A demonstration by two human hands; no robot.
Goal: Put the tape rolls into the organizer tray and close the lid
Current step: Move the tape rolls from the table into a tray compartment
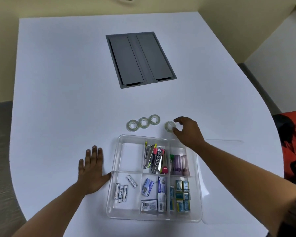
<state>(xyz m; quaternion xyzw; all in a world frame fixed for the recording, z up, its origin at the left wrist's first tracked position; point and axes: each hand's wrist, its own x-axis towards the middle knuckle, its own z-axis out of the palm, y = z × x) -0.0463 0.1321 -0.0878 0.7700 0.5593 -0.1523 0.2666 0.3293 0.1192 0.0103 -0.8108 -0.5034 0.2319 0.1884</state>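
1. A clear tape roll (pixel 169 126) lies flat on the white worktop (pixel 67 82), just beyond the far right corner of the organizer tray (pixel 113 189) and apart from the other rolls
2. The right hand (pixel 188 132) reaches over the tray's far right corner; its thumb tip touches the near right edge of that roll and its forefinger curls above the far right edge, so the fingers are spread around the roll and not yet closed on it
3. Three more tape rolls lie flat in a row towards the middle of the worktop, rising slightly to the right: the left roll (pixel 133 125), the middle roll (pixel 144 122) and the right roll (pixel 154 119), each touching or nearly touching its neighbour
4. The tray is clear plastic with six compartments and sits near the worktop's near edge; its far left compartment holds nothing
5. The far middle compartment holds staplers (pixel 154 159) with yellow, pink and green parts; the far right one holds purple-tinted cases (pixel 181 165)
6. The near left compartment holds four batteries (pixel 121 192); one label reads roughly "Hevbright", though the print is small
7. The near middle compartment holds blue and white boxes (pixel 154 194), one with a barcode; the writing cannot be read. The near right one holds small teal boxes (pixel 182 195)
8. The left hand (pixel 91 171) lies flat, palm down, fingers open, on the worktop, its thumb at the tray's left wall
9. A grey hatch (pixel 140 59) with two flaps is set into the worktop towards the far edge
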